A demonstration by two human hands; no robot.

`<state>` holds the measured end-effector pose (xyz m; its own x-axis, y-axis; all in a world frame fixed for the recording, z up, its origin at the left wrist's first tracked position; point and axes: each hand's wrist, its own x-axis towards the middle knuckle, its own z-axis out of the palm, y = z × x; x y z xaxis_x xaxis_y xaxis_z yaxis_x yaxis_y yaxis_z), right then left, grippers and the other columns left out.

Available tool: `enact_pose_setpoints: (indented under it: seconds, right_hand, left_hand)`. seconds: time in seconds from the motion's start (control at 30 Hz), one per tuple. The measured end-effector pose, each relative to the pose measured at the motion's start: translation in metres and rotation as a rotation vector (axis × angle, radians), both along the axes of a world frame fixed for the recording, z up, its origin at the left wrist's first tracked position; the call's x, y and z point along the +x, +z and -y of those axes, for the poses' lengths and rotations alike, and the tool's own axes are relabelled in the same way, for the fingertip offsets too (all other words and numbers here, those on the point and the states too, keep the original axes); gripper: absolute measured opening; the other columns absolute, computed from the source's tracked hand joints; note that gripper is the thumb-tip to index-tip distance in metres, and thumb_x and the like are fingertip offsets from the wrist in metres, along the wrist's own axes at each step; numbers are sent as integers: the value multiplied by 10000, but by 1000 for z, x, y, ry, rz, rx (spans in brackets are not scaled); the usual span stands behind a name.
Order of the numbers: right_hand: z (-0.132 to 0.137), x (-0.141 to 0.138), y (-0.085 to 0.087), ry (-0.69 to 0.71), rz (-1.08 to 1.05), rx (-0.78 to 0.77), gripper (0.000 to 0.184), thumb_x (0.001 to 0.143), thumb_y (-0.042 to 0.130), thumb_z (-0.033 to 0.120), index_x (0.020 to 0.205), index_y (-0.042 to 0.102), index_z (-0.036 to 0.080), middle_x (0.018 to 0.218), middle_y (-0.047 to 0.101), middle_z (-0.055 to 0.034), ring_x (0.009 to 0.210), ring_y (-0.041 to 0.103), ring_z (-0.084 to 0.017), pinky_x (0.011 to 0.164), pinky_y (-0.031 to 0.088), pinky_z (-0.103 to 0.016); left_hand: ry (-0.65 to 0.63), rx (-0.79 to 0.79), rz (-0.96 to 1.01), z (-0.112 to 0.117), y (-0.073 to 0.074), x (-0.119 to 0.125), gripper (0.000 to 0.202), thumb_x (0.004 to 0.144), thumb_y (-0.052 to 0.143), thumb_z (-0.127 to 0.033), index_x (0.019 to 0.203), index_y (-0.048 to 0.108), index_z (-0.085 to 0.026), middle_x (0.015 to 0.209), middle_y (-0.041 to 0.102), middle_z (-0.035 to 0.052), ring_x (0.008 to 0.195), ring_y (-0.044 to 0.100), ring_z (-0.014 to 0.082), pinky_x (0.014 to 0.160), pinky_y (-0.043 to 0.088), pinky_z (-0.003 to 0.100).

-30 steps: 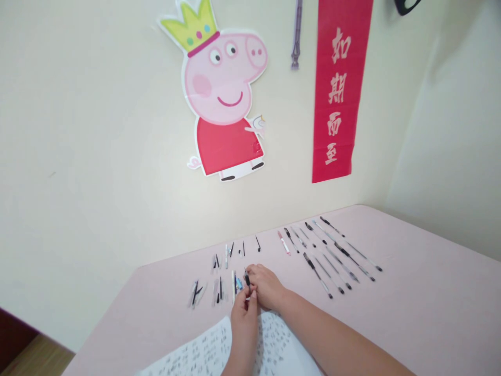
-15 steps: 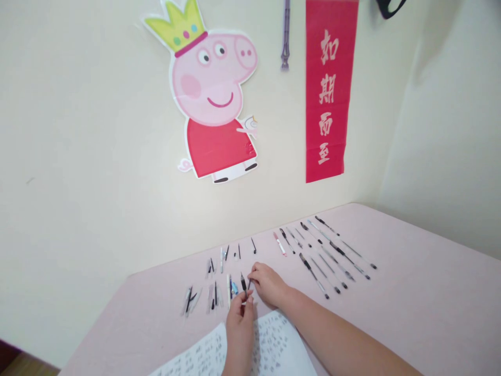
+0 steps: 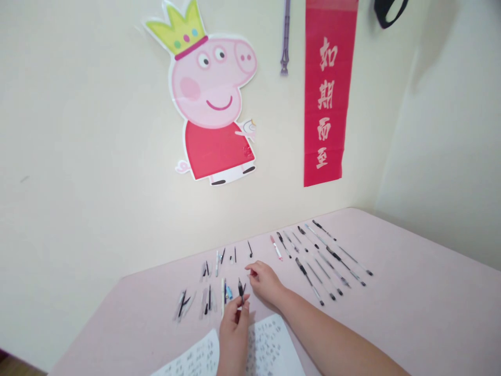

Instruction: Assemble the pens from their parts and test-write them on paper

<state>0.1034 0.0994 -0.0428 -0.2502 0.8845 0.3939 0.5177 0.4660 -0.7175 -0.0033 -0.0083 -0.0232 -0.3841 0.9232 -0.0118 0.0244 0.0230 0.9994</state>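
Note:
Low in the middle of the head view, my left hand [image 3: 235, 319] is closed round a black-gripped pen [image 3: 240, 289], its tip pointing away from me. A thin dark piece [image 3: 245, 288] shows right beside the pen; whether it is held or lies on the table I cannot tell. My right hand [image 3: 264, 282] rests just beyond and to the right, thumb and forefinger slightly apart, with nothing visible between them. To the left of the pen are a light blue cap [image 3: 229, 292] and a white pen barrel [image 3: 223, 293].
Small groups of pen parts [image 3: 209, 297] lie on the pink table [image 3: 391, 313] at left. Several pens and refills [image 3: 309, 277] are laid out in rows at right. A handwritten sheet [image 3: 274, 344] lies under my forearms. The wall [image 3: 97, 156] stands behind the table.
My right hand's fingers have come away from the dark piece near the pen. My left hand keeps the pen. The view has tilted up and turned right slightly.

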Motion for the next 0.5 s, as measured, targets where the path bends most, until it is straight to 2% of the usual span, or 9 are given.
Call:
enact_pose_setpoints:
  seconds: [0.13,0.23,0.37,0.5]
  right_hand:
    - [-5,-2,-6,5,-192,-101,268,722,493,95,950,611,173,726,579,-4,636,524,-119,630,428,-231]
    - [-6,-2,-7,3,-310,-187,202,723,490,122,899,574,177,592,506,50,528,462,-96,522,374,-204]
    - [-3,2,0,63,-452,-292,84,734,483,175,798,536,183,505,450,77,468,430,-88,472,331,-195]
    - [-1,4,5,97,-575,-395,64,726,500,227,749,533,178,485,447,76,446,429,-86,459,328,-196]
  left_hand:
    - [-55,4,-77,0,0,2,523,593,649,-557,906,688,-139,777,638,59,632,550,155,640,481,294]
    - [-93,2,-109,1,9,0,521,607,629,-562,917,687,-147,756,646,56,621,550,170,581,472,296]
    - [-158,30,-273,-4,24,-13,398,605,633,-504,821,707,-179,782,679,54,620,551,170,601,456,296]
    - [-156,49,-386,-15,24,-31,354,600,614,-477,783,704,-187,777,695,64,650,579,195,623,456,309]
